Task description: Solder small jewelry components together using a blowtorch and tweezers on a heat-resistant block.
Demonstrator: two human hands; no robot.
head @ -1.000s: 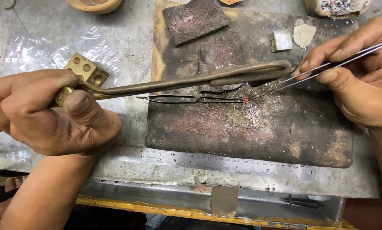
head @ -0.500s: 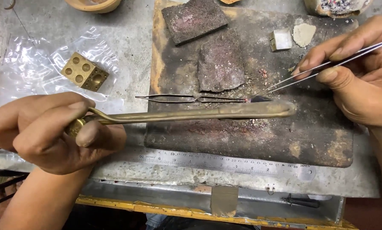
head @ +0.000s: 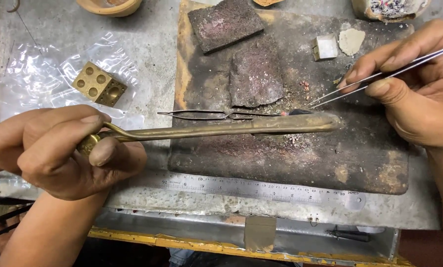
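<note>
Two hands, two tweezers, one torch, one ruler, one brass cube.
Torch: gripped in left hand, laid across charred board.
Tweezers: pinched in right hand.
Second tweezers: lying just behind torch.
</note>
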